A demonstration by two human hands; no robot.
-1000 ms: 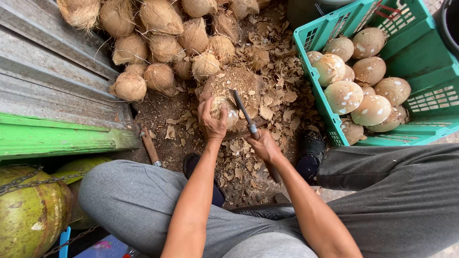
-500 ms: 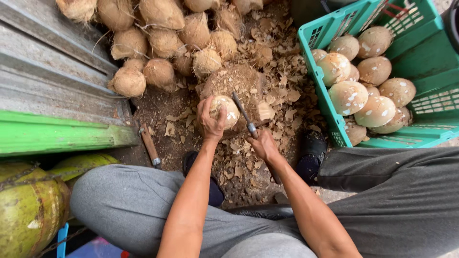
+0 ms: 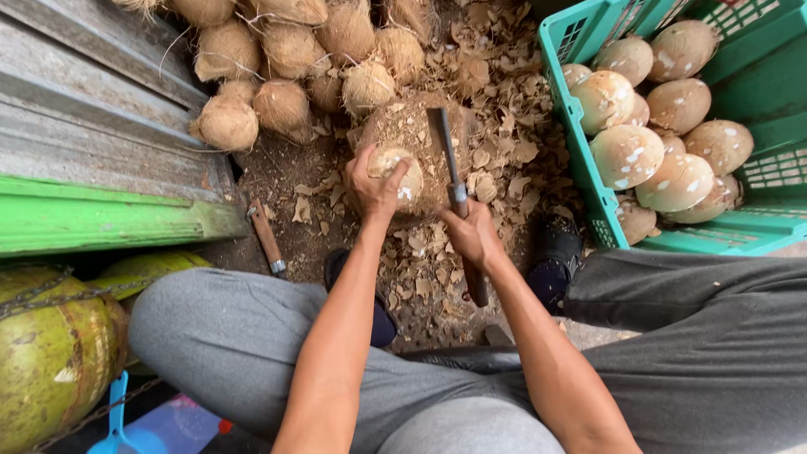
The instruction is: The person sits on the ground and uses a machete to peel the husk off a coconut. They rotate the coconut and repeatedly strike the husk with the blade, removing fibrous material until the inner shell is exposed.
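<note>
Since half a second ago the knife [image 3: 445,160] has swung up: its blade, then slanted beside the coconut, now stands almost straight up the picture, lying over the chopping block [image 3: 412,126] just right of the nut. The half-peeled coconut [image 3: 402,172] sits a little lower on the block than before.

Head view: the left hand [image 3: 374,187] is clamped around the coconut, fingers curled over its pale, partly shaved top, pressing it to the near edge of the block. The right hand [image 3: 475,235] is closed in a fist around the knife's wooden handle, whose butt pokes out below the wrist.

The ground is bare dirt buried in brown husk shavings [image 3: 496,151], thickest around the block and between the person's feet. A heap of unpeeled hairy coconuts [image 3: 282,105] lies at the top left against a grey corrugated wall [image 3: 92,126] with a green painted ledge [image 3: 109,223]. At right, a teal plastic crate [image 3: 588,160] holds peeled, pale brown coconuts. A second tool with a wooden handle [image 3: 267,240] lies on the dirt near the ledge. Green, unhusked coconuts [image 3: 50,353] sit at the lower left. The person squats in grey trousers and dark shoes.
</note>
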